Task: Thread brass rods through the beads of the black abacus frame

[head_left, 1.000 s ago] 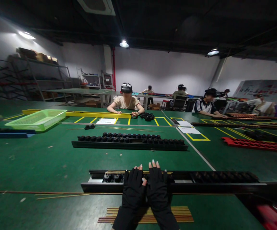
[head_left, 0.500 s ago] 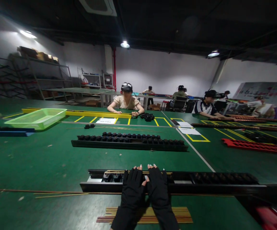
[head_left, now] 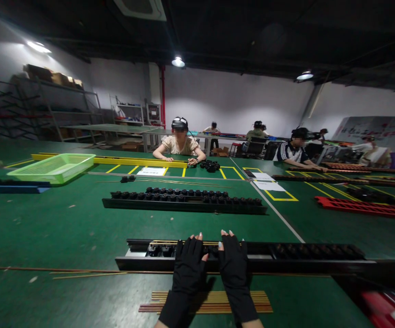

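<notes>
Both my hands wear black fingerless gloves and lie flat on a long black frame (head_left: pixel 286 263) that runs across the green table in front of me. My left hand (head_left: pixel 189 260) rests on the frame with its fingers stretched forward, beside a few black beads (head_left: pixel 161 250) at the frame's left end. My right hand (head_left: pixel 233 262) lies a small gap to the right of it, fingers also stretched over the frame's thin brass rods. A flat bundle of thin rods (head_left: pixel 261 300) lies under my wrists. Neither hand grips anything.
A second black frame (head_left: pixel 184 202) full of beads lies farther out. A green basket (head_left: pixel 52 168), a blue bar (head_left: pixel 9 187) and loose thin rods (head_left: pixel 64 271) are at left. A red frame (head_left: pixel 365 206) is at right. A person (head_left: pixel 179 146) sits opposite at a yellow frame (head_left: pixel 132 162); others work behind.
My right hand has slid a little to the right, so the two hands, which touched, now lie apart. The left hand has barely moved.
</notes>
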### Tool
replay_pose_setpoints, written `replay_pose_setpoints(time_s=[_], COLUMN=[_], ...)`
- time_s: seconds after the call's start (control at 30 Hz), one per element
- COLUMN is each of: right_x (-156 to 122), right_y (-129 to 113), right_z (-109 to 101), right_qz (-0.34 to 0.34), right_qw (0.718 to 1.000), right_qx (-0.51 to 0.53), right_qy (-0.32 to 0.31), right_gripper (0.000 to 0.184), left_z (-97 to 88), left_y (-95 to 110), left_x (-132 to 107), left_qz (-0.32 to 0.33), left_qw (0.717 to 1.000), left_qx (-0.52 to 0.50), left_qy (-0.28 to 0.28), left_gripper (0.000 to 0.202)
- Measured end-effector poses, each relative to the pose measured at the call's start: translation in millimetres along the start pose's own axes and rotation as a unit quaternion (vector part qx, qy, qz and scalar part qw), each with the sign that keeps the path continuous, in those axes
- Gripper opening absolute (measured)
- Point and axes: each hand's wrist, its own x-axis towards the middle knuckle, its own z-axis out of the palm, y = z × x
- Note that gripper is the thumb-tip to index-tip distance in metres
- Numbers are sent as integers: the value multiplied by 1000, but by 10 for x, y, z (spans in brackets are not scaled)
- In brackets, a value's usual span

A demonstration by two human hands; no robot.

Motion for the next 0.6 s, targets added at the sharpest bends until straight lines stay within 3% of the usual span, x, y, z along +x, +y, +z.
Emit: replay_pose_setpoints(time_s=[0.17, 0.33, 0.6], right_x=[11, 46, -4], right_y=[17, 134, 222], right_z=[-32, -86, 11], right_qz=[7, 71, 80], right_qw=[1000, 997, 996], right_qx=[19, -12, 28], right_qy=[-8, 21, 24], right_gripper=[44, 45, 45], left_z=[-25, 12, 28], left_y=[-22, -1, 19], left_x=[-8, -8, -22], left_qz=[15, 2, -12], left_qw=[1000, 1000, 1000], left_qx=[4, 0, -9], left_qy=[-13, -1, 7], left_gripper=[57, 56, 57])
